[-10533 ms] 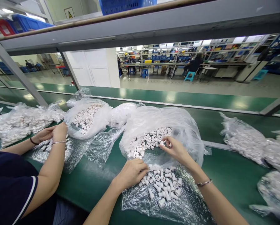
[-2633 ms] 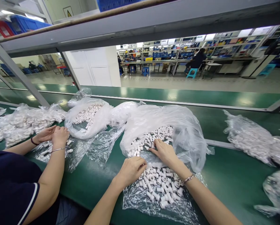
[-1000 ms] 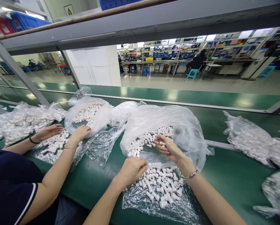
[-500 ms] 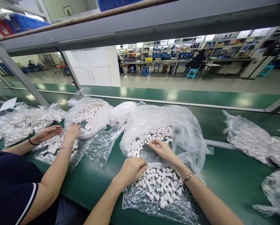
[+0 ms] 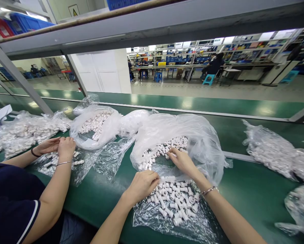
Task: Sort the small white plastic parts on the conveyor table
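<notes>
My left hand (image 5: 143,184) is closed, thumb and fingers pressed together, at the left edge of a heap of short white plastic pipe fittings (image 5: 177,203). The heap lies on a flattened clear plastic bag (image 5: 152,222). A whitish piece shows right at those fingertips, but the grip itself is hidden. My right hand (image 5: 181,161) reaches into the mouth of a large open plastic bag (image 5: 172,123). Its fingers are pinched together beside smaller white fittings (image 5: 173,144) inside; what they hold, if anything, is too small to make out.
To the left, a co-worker's hands (image 5: 56,147) meet over another pile of white parts, near an open bag (image 5: 105,139). Filled bags (image 5: 271,149) lie at the right, more (image 5: 22,130) at far left. A shelf beam (image 5: 152,30) crosses above the green table (image 5: 106,203).
My right hand has shifted slightly right and up within the bag's mouth. My left hand has stayed put. The co-worker's right hand has moved left, to the other hand.
</notes>
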`<state>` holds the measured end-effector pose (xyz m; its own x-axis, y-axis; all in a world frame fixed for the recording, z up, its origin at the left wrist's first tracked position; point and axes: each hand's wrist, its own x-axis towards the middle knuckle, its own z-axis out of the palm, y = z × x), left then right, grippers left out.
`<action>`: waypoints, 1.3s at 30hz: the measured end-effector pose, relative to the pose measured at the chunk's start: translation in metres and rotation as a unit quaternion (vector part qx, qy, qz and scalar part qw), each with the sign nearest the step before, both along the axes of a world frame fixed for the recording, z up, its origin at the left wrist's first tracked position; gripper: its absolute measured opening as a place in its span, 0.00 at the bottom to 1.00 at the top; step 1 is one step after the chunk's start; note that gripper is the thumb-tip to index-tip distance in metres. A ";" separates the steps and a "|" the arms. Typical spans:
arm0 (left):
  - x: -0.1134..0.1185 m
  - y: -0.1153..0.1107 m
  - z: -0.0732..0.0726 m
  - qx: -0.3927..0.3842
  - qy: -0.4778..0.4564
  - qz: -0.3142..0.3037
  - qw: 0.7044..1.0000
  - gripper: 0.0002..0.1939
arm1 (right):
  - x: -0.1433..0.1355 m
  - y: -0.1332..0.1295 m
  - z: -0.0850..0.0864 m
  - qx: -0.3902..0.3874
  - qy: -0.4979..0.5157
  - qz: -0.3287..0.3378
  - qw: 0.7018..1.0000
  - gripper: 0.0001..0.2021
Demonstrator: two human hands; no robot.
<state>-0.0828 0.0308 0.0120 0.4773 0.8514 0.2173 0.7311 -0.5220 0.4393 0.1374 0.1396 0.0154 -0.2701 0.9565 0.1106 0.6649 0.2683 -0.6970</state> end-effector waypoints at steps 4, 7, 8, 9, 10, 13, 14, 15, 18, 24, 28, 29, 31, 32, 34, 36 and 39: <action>0.000 0.000 0.000 -0.001 0.001 0.000 1.000 0.12 | -0.008 -0.007 -0.011 0.026 -0.110 -0.026 0.993 0.08; 0.000 0.000 0.000 0.000 0.000 -0.001 1.000 0.11 | -0.011 -0.009 -0.013 0.031 -0.150 -0.025 0.988 0.08; 0.000 0.000 0.000 -0.001 0.000 -0.002 1.000 0.11 | -0.011 -0.009 -0.011 0.033 -0.158 -0.022 0.987 0.08; 0.000 0.000 0.000 -0.001 -0.001 -0.003 1.000 0.11 | -0.011 -0.008 -0.008 0.033 -0.158 -0.014 0.987 0.09; -0.001 0.001 0.000 -0.001 -0.002 -0.003 1.000 0.11 | -0.011 -0.009 -0.003 0.028 -0.143 0.000 0.989 0.10; -0.001 0.001 0.000 0.000 -0.007 -0.001 1.000 0.10 | -0.008 -0.012 0.020 -0.040 -0.011 0.077 0.996 0.18; -0.001 0.001 0.000 0.000 -0.009 0.000 1.000 0.10 | -0.007 -0.015 0.029 -0.075 0.039 0.110 0.990 0.20; -0.001 0.001 0.000 -0.001 -0.010 0.002 1.000 0.10 | -0.006 -0.018 0.039 -0.106 0.075 0.142 0.981 0.20; -0.001 0.000 0.000 -0.003 -0.014 0.022 1.000 0.08 | -0.003 -0.032 0.064 -0.147 0.067 0.246 0.956 0.18; -0.002 -0.001 0.000 0.001 -0.044 0.059 0.997 0.06 | -0.008 -0.063 0.065 -0.047 -0.148 0.351 0.923 0.08; -0.001 -0.001 0.000 0.007 -0.045 0.041 0.998 0.07 | -0.016 -0.076 0.060 -0.006 -0.179 0.326 0.928 0.04; -0.001 -0.001 0.000 0.007 -0.044 0.036 0.998 0.06 | -0.016 -0.077 0.062 -0.010 -0.176 0.329 0.928 0.03; -0.001 -0.001 0.000 0.007 -0.041 0.030 0.999 0.07 | -0.014 -0.077 0.067 -0.020 -0.162 0.331 0.929 0.03; -0.001 -0.001 0.000 0.006 -0.039 0.028 0.999 0.07 | -0.012 -0.075 0.069 -0.024 -0.152 0.330 0.931 0.04; -0.001 -0.001 0.000 0.005 -0.034 0.024 0.999 0.07 | -0.005 -0.068 0.072 -0.034 -0.126 0.322 0.938 0.06; -0.001 -0.001 -0.001 0.003 -0.029 0.020 0.999 0.07 | 0.005 -0.056 0.071 -0.027 -0.112 0.286 0.951 0.07; -0.001 -0.001 -0.002 -0.001 -0.022 0.015 1.000 0.09 | 0.022 -0.033 0.059 0.029 -0.159 0.168 0.973 0.09</action>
<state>-0.0836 0.0294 0.0104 0.4415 0.8657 0.2358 0.7259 -0.4991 0.4733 0.1594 0.1066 0.0739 -0.5950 0.8035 0.0208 0.7129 0.5394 -0.4482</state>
